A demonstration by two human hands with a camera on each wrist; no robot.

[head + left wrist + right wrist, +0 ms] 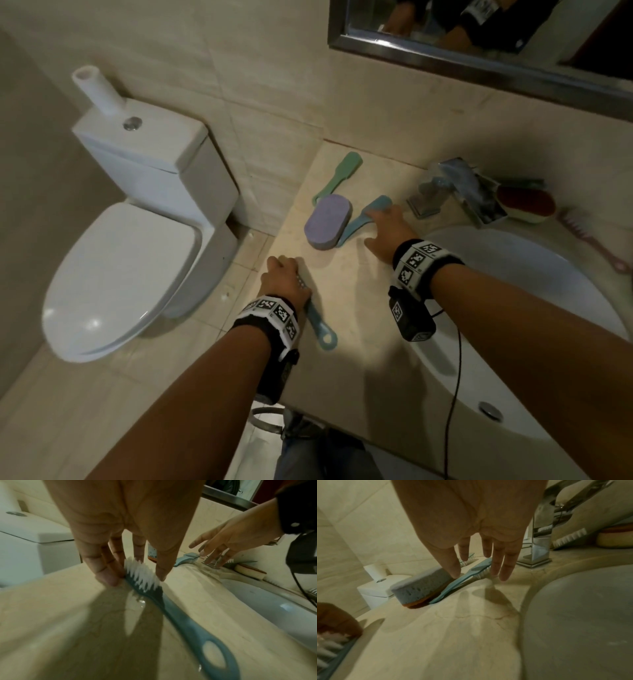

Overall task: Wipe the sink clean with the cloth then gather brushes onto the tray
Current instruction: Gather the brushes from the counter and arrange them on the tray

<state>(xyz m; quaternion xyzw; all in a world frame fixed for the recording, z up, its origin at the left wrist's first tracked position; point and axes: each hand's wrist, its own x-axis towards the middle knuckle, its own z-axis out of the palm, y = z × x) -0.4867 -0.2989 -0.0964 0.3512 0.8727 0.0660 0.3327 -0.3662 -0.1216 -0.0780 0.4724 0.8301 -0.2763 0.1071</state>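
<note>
A dark blue long-handled brush (321, 329) with white bristles (142, 574) lies on the beige counter (359, 308) near its left edge. My left hand (279, 266) pinches its bristle head between thumb and fingers. A light blue brush (352, 228) lies further back, its handle tucked under a purple sponge (329, 221). My right hand (376, 226) hovers over that brush with straight fingers, holding nothing; in the right wrist view the fingertips (504, 576) are just short of its bristle end (481, 574). A green brush (342, 171) lies by the wall. The white sink (548, 291) is to the right.
A chrome tap (431, 195) stands behind the sink, with a clear container (483, 198) beside it. A red-and-cream scrubber (525, 202) and a pink brush (592, 240) lie at the far right. A toilet (130, 240) stands left of the counter. A mirror (479, 34) hangs above.
</note>
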